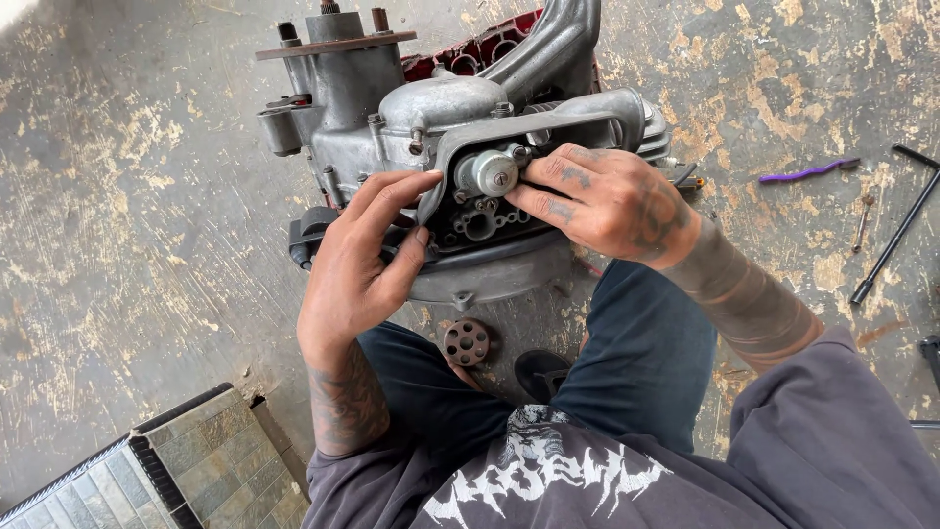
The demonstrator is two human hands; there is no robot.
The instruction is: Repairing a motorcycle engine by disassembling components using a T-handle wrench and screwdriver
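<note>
A: Engine sits on the worn concrete floor, between the person's knees, grey cast housing facing up. Red part shows behind it.

B: Hand positions?

A: Left hand rests on the left edge of the curved metal cover; fingers extended, tips pressing the cover's edge, thumb below it. Not clenched. Right hand lies on the right side of the opening; fingertips pinch toward the small round silver part seated in the recess. Cannot tell whether it is truly gripped or only touched.

B: Loose items?

A: Rusty round disc with holes on the floor just below the engine, near the left wrist. Purple tool and long black T-handle wrench lie well apart to the right. Tiled step at lower left.
</note>
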